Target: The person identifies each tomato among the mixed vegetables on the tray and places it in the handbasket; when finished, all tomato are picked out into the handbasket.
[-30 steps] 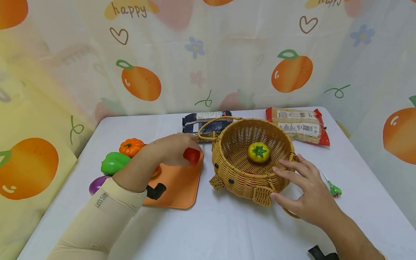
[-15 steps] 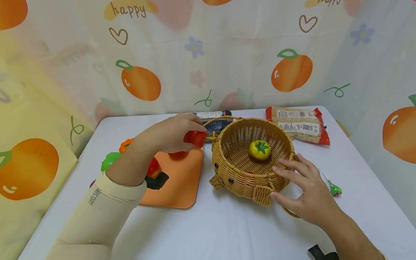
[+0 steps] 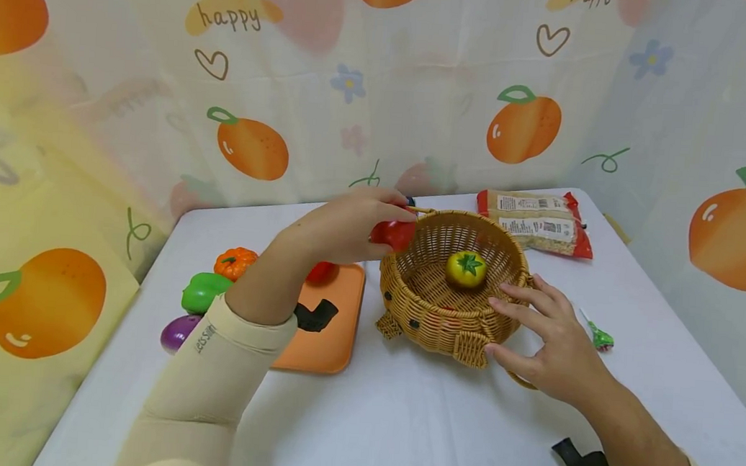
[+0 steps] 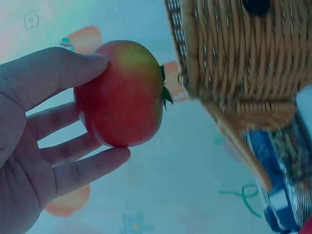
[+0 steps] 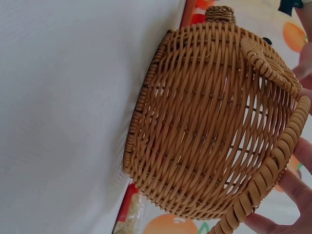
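Observation:
My left hand (image 3: 347, 224) holds a red tomato (image 4: 122, 97) with a yellow-green patch and green leaves, thumb on one side and fingers on the other. It hovers at the left rim of the woven basket (image 3: 434, 327), above the handle there. My right hand (image 3: 560, 343) holds the basket's right side, fingers over the rim and thumb outside by a woven flap. Inside the basket lies a yellow tomato (image 3: 466, 270) with a green star-shaped top. The right wrist view shows the basket's wall (image 5: 209, 117) and coiled handle (image 5: 268, 175), with the fingers partly cut off.
Left of the basket lies an orange board (image 3: 333, 338) with a red round item (image 3: 321, 273), partly hidden by the left arm. Beyond it are an orange pumpkin (image 3: 236, 262), green pepper (image 3: 203, 292) and purple item (image 3: 177, 333). A grain bag (image 3: 536, 223) lies behind; a green-wrapped lollipop (image 3: 599, 338) lies right.
My left hand has lifted the red tomato from the board's far edge and carried it right to the basket's rim. The right hand and the basket stay in place.

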Available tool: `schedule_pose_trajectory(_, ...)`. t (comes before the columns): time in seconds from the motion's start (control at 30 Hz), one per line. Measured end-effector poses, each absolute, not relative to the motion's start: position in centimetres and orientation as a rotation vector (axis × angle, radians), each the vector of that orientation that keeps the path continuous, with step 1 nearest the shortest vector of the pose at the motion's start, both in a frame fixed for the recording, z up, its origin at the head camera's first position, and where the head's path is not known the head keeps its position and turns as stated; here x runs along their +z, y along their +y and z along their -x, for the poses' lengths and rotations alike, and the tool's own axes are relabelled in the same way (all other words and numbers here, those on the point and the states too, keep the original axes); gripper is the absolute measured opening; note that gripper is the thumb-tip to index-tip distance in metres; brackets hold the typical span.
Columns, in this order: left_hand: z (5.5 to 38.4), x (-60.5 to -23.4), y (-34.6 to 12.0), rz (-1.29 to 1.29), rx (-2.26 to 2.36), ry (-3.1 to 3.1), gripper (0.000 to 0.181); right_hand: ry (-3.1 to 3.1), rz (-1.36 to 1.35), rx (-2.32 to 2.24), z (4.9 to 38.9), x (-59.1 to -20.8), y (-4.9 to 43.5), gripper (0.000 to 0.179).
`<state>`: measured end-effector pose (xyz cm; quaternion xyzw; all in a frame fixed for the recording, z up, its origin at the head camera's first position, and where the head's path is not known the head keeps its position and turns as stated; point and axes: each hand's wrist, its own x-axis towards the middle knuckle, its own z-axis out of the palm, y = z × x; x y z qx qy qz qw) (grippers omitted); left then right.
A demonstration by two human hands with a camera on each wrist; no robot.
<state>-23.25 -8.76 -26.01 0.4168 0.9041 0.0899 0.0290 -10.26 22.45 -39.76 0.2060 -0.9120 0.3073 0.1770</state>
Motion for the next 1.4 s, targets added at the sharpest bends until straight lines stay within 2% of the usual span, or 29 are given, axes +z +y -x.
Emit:
schedule_pose_trajectory(0.23, 22.9, -27.2, -5.7, -1.378, 0.258, 2.717, 0.048, -2.562, -0.601, 0.865, 10.4, -39.9, 22.5, 0.061)
schedule_pose_trajectory(0.47, 22.7, -29.4, -3.9, -1.333, 0.139, 2.637, 0.051, -2.555, -0.612, 0.868, 10.4, -40.0, 22.6, 0.061)
schedule_pose_trajectory(0.67, 22.8, -30.7, -3.5, -1.298, 0.151, 2.598, 0.053, -2.563, -0.606, 0.861, 10.4, -40.0, 22.6, 0.061)
schedule_pose_trajectory(1.13, 22.6, -31.2, -3.6, -1.243, 0.235, 2.644, 0.061, -2.571, -0.592, 0.872, 10.3, -40.2, 22.7, 0.06)
schedule_pose_trajectory(1.4, 22.7, -31.4, -3.8, -1.398, 0.213, 2.662, 0.058, -2.599, -0.561, 0.885, 10.2, -40.1, 22.6, 0.06)
